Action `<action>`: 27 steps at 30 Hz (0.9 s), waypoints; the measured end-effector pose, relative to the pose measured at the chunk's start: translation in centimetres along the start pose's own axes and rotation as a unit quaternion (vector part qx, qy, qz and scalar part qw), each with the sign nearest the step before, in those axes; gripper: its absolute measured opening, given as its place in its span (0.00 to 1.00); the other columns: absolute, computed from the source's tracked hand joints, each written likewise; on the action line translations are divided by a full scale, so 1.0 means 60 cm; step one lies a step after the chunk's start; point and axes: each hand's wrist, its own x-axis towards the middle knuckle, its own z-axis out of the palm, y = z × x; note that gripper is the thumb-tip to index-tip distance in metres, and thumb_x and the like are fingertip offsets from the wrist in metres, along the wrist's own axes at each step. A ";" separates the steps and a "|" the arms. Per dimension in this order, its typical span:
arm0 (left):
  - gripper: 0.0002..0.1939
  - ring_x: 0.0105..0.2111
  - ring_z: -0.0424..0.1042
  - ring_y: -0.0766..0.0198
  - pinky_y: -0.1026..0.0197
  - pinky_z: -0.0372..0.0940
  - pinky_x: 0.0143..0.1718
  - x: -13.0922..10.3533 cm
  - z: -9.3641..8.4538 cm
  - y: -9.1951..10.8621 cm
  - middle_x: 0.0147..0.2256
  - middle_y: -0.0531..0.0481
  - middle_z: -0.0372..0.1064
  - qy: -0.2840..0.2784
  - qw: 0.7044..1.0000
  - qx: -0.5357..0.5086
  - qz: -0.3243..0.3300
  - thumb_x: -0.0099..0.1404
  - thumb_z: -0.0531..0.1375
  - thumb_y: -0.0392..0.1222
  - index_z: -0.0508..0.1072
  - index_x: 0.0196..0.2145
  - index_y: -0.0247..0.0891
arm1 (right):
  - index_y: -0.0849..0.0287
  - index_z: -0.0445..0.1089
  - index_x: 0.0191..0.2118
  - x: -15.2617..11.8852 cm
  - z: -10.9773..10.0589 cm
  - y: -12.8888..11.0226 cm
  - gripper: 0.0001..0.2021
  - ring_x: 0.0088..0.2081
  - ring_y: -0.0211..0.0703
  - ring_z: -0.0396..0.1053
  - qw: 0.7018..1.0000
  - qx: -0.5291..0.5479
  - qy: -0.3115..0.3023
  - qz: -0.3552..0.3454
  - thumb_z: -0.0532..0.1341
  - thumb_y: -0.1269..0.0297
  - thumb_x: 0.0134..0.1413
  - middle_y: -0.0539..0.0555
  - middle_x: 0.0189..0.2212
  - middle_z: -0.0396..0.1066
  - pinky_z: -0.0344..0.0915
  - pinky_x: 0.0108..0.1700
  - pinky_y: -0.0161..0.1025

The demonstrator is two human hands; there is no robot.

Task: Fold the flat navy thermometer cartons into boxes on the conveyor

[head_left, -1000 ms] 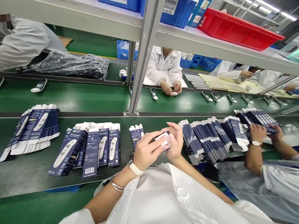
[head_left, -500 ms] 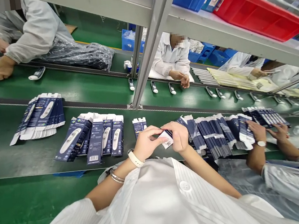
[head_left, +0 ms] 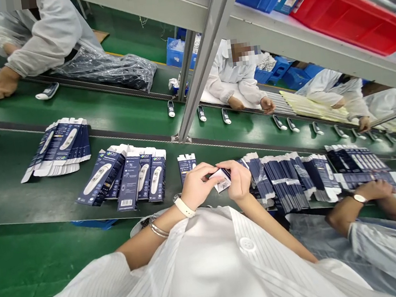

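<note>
Between my two hands is a dark blue and white thermometer box [head_left: 223, 182], its white end with a small printed code facing me. My left hand [head_left: 198, 185] pinches its left edge with thumb and fingers. On the other side my right hand [head_left: 238, 179] is curled around it, covering most of the box. Just beyond my left hand lies a small stack of flat boxes [head_left: 186, 163]. To the left, several printed thermometer boxes [head_left: 124, 179] lie overlapping on the bench. Bundled flat cartons [head_left: 284, 182] lie right of my right hand.
Another fanned stack of cartons [head_left: 63, 146] lies farther left. Thermometers [head_left: 226, 116] are spaced along the green conveyor [head_left: 129, 113] behind a metal rail. A metal post [head_left: 199, 66] and an overhead shelf with a red bin [head_left: 355, 16] stand ahead. A co-worker's hands [head_left: 376, 190] are at right.
My hands stay on the box, which has tilted slightly. The co-worker's hands at right have moved right and nearer the bench edge. The view has shifted a little.
</note>
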 end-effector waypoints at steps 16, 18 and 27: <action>0.30 0.40 0.67 0.59 0.61 0.67 0.34 -0.012 -0.013 0.014 0.40 0.45 0.66 -0.071 0.995 0.065 0.004 0.51 0.65 0.48 0.67 0.51 0.38 | 0.58 0.69 0.39 0.017 -0.001 -0.010 0.20 0.35 0.43 0.70 0.997 0.039 -0.032 0.050 0.41 0.60 0.62 0.55 0.34 0.72 0.65 0.36 0.41; 0.38 0.43 0.67 0.56 0.57 0.66 0.42 -0.025 -0.026 0.022 0.44 0.45 0.65 -0.080 0.987 0.142 0.009 0.49 0.66 0.46 0.59 0.57 0.42 | 0.56 0.66 0.46 0.025 0.009 -0.009 0.19 0.35 0.42 0.70 0.989 0.054 -0.118 0.066 0.42 0.58 0.62 0.54 0.36 0.71 0.65 0.36 0.40; 0.25 0.33 0.70 0.64 0.61 0.66 0.35 -0.148 -0.120 -0.016 0.37 0.47 0.69 0.324 0.923 0.080 -0.191 0.53 0.64 0.45 0.61 0.46 0.38 | 0.57 0.60 0.52 0.032 0.125 0.030 0.21 0.52 0.49 0.61 0.962 0.094 -0.099 0.237 0.48 0.51 0.58 0.59 0.49 0.64 0.56 0.54 0.50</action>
